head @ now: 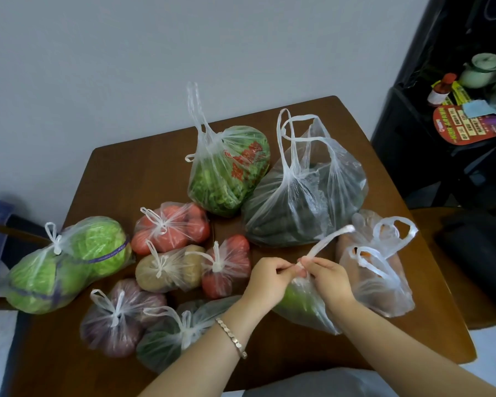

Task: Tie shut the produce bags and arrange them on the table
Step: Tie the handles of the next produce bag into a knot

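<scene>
Several clear produce bags lie on a brown wooden table (143, 173). My left hand (265, 277) and my right hand (328, 277) both pinch the twisted handles of a bag holding something green (301, 306) near the front; one handle (331, 239) sticks up to the right. Knotted bags lie to the left: cabbages (69, 262), tomatoes (171, 226), potatoes (169, 269), a second tomato bag (229, 267), red onions (118, 316), dark greens (166, 336). Behind stand a leafy-greens bag (229, 170) and a cucumber bag (304, 202). A carrot bag (375, 267) lies open-handled at the right.
A grey wall runs behind the table. A black shelf (413, 116) at the right holds a teapot, a bottle and a red printed fan. A dark seat (476, 253) stands right of the table. Blue cloth lies at the left edge.
</scene>
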{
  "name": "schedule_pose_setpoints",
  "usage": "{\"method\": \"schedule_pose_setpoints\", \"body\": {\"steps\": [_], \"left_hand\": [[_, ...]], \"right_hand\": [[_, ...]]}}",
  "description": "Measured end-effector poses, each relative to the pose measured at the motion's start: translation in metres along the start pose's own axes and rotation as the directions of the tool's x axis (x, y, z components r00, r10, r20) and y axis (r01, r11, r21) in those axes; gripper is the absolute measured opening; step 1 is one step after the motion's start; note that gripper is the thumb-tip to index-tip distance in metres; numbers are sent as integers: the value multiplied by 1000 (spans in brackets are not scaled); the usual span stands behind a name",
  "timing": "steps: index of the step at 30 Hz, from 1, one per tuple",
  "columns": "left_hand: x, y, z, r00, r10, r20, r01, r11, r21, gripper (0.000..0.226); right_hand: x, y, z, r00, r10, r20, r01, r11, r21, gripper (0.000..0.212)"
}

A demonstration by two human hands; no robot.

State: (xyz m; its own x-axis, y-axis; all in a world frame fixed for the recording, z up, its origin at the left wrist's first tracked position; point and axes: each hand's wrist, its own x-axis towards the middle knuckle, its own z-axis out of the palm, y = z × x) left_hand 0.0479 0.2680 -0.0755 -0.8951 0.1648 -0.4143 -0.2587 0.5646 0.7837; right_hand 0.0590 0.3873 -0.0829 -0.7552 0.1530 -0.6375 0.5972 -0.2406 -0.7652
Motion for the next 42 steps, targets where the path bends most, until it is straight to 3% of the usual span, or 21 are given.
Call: {"method": "schedule_pose_setpoints", "body": {"steps": [4, 8, 11, 13, 15, 17, 20, 23, 25, 28, 31, 34, 36, 39, 41, 42], "left_hand": [[2, 8, -2, 977, -212, -21, 205, 963, -172, 18], [5, 16, -10, 871, -488, 54, 453, 756, -472, 13], [6, 15, -13, 858, -506, 90, 489, 749, -447, 30], [4, 15, -13, 844, -528, 91, 526, 783, -332, 39], [4, 16, -14, 832, -547, 95, 554, 806, -210, 44], [4, 20, -14, 855, -506, 114, 519, 839, -163, 49], [-2, 20, -10, 912, -354, 208, 386, 912, -140, 86], [-3, 5, -9, 986, -155, 52, 159, 984, -81, 15], [-3, -5, -9, 998, -62, 28, 63, 997, -38, 12], [-3, -6, -10, 1000, 27, 12, -28, 999, 36, 12], [-3, -7, -10, 995, 93, -23, -91, 994, 59, 10], [-2, -7, -9, 987, 158, -38, -154, 984, 90, 10], [-2, -7, -11, 983, 176, -53, -173, 983, 58, 9], [0, -9, -12, 978, 191, -79, -189, 981, 35, 10], [3, -8, -9, 988, 131, -84, -132, 991, 0, 12], [5, -6, -7, 994, 80, -75, -83, 996, -33, 11]], "right_hand": [[2, -4, 2, 984, -164, -66, 149, 970, -191, 19], [-2, -2, -1, 925, -361, 116, 374, 818, -438, 22], [-2, 0, -7, 818, -504, 277, 544, 523, -656, 26], [0, 0, -11, 740, -533, 412, 629, 330, -703, 27], [2, -2, -13, 705, -468, 532, 682, 242, -690, 29], [5, -3, -14, 709, -385, 591, 693, 225, -685, 30], [9, -4, -17, 756, -270, 596, 654, 259, -711, 26], [10, -4, -21, 784, -230, 576, 620, 303, -724, 24], [9, -4, -23, 807, -257, 532, 591, 375, -714, 20], [7, -3, -21, 877, -258, 405, 474, 608, -637, 14], [3, -4, -16, 939, -226, 259, 321, 845, -427, 16], [2, -9, -14, 973, -147, 178, 183, 960, -211, 23], [2, -13, -16, 973, -35, 227, 44, 998, -36, 22], [4, -16, -23, 915, 116, 386, -176, 977, 123, 19], [6, -16, -27, 903, 104, 418, -171, 977, 128, 24], [7, -15, -27, 909, 57, 413, -102, 991, 87, 27]]}}
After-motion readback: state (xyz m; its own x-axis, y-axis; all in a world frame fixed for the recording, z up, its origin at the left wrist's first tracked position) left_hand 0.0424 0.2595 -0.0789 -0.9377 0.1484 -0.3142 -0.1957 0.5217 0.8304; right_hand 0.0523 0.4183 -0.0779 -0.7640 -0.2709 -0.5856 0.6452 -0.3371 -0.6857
